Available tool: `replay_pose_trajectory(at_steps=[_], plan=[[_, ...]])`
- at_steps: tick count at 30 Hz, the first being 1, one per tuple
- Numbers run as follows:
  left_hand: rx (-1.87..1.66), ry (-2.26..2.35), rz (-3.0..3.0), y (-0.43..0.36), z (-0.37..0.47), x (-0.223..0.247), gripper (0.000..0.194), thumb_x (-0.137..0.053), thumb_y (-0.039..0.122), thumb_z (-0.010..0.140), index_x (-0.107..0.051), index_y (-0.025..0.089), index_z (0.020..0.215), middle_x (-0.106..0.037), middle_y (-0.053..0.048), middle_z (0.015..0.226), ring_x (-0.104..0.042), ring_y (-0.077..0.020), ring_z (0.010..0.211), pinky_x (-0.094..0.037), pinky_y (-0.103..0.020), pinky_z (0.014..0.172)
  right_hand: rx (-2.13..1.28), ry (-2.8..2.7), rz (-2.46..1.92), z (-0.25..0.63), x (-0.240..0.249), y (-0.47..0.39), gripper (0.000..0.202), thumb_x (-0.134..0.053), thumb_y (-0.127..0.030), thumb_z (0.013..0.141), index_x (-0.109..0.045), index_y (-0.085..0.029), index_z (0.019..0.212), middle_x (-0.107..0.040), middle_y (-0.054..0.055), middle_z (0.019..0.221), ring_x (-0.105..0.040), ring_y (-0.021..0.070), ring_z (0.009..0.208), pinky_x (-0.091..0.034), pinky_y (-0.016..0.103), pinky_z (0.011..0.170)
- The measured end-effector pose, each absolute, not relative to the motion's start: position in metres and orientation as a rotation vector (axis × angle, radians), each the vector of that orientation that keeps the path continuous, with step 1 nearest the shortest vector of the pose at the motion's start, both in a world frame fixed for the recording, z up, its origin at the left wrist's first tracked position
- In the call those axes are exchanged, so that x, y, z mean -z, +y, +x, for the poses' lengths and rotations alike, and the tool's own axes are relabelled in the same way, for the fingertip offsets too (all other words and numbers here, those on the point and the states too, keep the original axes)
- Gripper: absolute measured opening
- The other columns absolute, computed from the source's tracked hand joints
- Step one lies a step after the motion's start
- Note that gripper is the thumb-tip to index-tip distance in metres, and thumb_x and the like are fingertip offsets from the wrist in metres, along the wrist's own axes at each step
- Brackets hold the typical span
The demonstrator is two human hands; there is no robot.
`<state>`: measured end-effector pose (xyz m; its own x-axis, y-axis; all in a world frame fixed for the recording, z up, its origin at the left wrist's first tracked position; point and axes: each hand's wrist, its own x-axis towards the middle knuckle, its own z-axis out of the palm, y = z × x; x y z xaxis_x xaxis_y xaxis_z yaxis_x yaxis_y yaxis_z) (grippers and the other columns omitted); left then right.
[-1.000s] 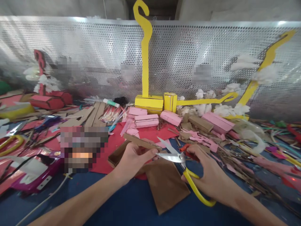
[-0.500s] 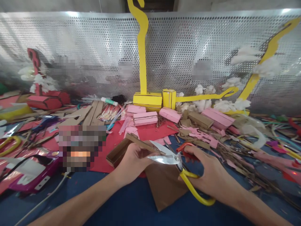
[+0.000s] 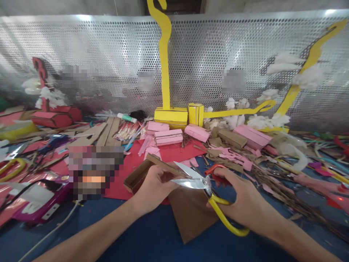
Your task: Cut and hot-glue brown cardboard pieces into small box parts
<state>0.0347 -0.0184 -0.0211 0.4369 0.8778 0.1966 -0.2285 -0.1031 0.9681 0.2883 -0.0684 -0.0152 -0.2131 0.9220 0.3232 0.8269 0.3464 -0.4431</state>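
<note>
My right hand [image 3: 242,196] is closed around a pair of scissors [image 3: 205,182], with a yellow lower handle and red at the upper grip. The silver blades are spread and point left, the lower tip close to my left thumb. My left hand [image 3: 152,189] is closed on a folded brown cardboard piece [image 3: 136,178], shaped like a shallow open box. One long edge of it runs right toward the blades; my fingers partly hide it. Beneath both hands lies a flat cardboard sheet [image 3: 191,218]. I cannot tell whether the blades touch cardboard.
Red paper [image 3: 117,182] lies under the cardboard on the blue table [image 3: 131,236]. Pink boxes [image 3: 169,137], yellow boxes [image 3: 171,116] with tall hooked strips, and a glue stick [image 3: 127,117] sit behind. Cardboard scraps [image 3: 272,185] crowd the right, a purple power strip [image 3: 40,207] the left.
</note>
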Motion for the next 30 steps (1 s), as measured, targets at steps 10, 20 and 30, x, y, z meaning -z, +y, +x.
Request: replay_pose_trajectory(at_steps=[10,20,30], plan=[[-1.045,0.627,1.375,-0.02,0.037,0.018,0.019,-0.084,0.029,0.076,-0.078,0.013,0.086,-0.081,-0.01,0.093,-0.076,-0.0235,0.087,-0.061,-0.036,0.089,-0.255,-2.137,-1.526,0.288,0.021,-0.068,0.049,-0.086,-0.055,0.07,-0.064,-0.024,0.1,-0.07,-0.002,0.083,-0.061,0.0168,0.069,-0.051,0.027,0.064],[-1.125,0.619,1.333,-0.015,0.035,0.027,0.031,-0.083,0.038,0.081,-0.074,0.012,0.095,-0.08,-0.01,0.094,-0.076,-0.0203,0.082,-0.061,-0.03,0.081,-0.345,-2.111,-1.565,0.288,0.016,-0.066,0.043,-0.085,-0.058,0.07,-0.067,-0.022,0.083,-0.061,-0.003,0.07,-0.051,0.0146,0.063,-0.042,0.024,0.055],[-1.065,0.603,1.313,-0.018,0.034,0.028,0.03,-0.081,0.037,0.084,-0.073,0.01,0.094,-0.08,-0.012,0.087,-0.076,-0.0191,0.079,-0.061,-0.027,0.077,-0.357,-2.04,-1.59,0.292,0.023,-0.063,0.035,-0.082,-0.042,0.073,-0.059,-0.022,0.089,-0.062,-0.001,0.08,-0.054,0.0167,0.07,-0.044,0.026,0.063]])
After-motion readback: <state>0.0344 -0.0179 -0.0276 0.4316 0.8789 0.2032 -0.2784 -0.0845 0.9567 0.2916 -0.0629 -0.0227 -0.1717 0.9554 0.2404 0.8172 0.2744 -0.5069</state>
